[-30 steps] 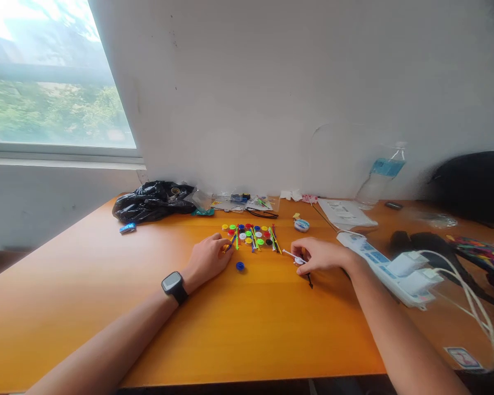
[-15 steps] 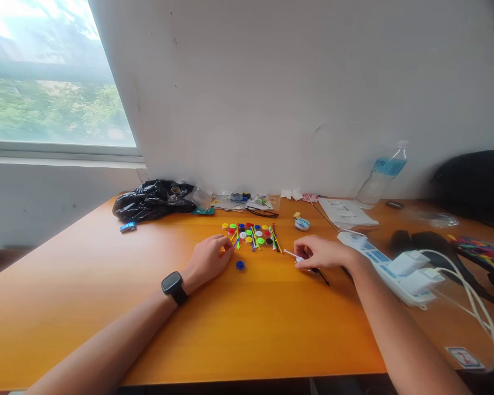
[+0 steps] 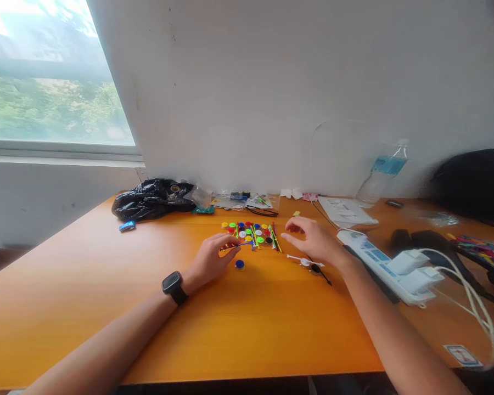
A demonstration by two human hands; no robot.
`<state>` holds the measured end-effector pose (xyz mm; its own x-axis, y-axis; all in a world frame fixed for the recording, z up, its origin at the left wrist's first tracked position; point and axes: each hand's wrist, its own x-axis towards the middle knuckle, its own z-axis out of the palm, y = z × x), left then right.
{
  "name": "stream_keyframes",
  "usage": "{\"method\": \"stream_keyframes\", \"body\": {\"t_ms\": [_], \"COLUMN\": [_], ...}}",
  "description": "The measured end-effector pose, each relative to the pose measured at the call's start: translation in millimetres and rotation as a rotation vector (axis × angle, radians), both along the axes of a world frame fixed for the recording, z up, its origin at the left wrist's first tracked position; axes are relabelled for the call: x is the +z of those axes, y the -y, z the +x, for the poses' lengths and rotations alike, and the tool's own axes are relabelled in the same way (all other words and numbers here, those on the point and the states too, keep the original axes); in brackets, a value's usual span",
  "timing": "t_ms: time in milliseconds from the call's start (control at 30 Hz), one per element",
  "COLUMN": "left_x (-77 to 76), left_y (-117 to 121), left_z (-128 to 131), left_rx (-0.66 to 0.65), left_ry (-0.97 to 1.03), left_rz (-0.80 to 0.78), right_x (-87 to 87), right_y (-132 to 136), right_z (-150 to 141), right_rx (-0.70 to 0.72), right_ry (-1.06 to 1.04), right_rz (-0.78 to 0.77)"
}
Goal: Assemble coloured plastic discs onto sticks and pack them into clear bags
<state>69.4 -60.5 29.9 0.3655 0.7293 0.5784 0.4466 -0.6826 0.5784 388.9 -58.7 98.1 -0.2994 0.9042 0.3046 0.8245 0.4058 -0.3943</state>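
Observation:
Between the fingertips of my left hand (image 3: 216, 255) is a thin blue arrow-shaped plastic stick (image 3: 242, 244). Just right of that hand a blue round piece (image 3: 239, 265) lies on the table. My right hand (image 3: 313, 238) is open, its fingers curved and apart, with nothing seen in them. Below it lie a white arrow-shaped stick (image 3: 313, 262) with a white round piece (image 3: 304, 264), and a black arrow-shaped stick (image 3: 326, 278) with a black round piece (image 3: 315, 269). Rows of coloured round pieces (image 3: 259, 233) and thin sticks (image 3: 275, 237) lie between my hands.
At the back of the wooden table (image 3: 230, 329) are a black plastic bag (image 3: 152, 200) and clear packets (image 3: 239, 201). A small blue packet (image 3: 127, 226) lies left. Rightward are a power strip (image 3: 382, 266) with chargers, a plastic bottle (image 3: 381, 173) and papers (image 3: 346, 212).
My right hand has let go of the white stick and round piece and moved up and away. My left hand has shifted slightly right, its blue stick now pointing right.

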Motion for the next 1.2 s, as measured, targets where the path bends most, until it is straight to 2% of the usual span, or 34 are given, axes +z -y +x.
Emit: {"method": "stream_keyframes", "body": {"t_ms": [133, 233, 367, 667, 867, 1067, 1200], "left_x": [3.4, 5.0, 7.1, 7.7, 11.3, -0.5, -1.8], "left_y": [4.2, 8.6, 14.3, 15.1, 17.9, 11.1, 12.1], "left_z": [1.6, 4.2, 6.9, 5.7, 0.1, 1.2, 3.9], "left_rx": [-0.038, -0.058, -0.061, -0.047, -0.066, -0.195, -0.235], "left_ry": [-0.030, -0.036, -0.024, -0.073, -0.147, -0.132, -0.101], "left_rz": [0.065, 0.099, 0.098, 0.085, -0.029, -0.172, -0.189], "right_x": [-18.6, -37.0, -51.9, -59.1, -63.2, -60.8, -66.4], "right_y": [11.1, 21.1, 26.6, 21.8, 17.3, 14.2, 12.5], "right_z": [-40.1, -66.0, -82.4, -85.6, -82.2, -77.8, -78.2], "right_rx": [0.178, 0.284, 0.291, 0.279, 0.210, 0.205, 0.238], "right_ry": [-0.123, -0.148, -0.270, -0.509, -0.547, -0.551, -0.545], "right_rz": [0.088, 0.076, -0.029, -0.285, -0.257, -0.238, -0.264]}}
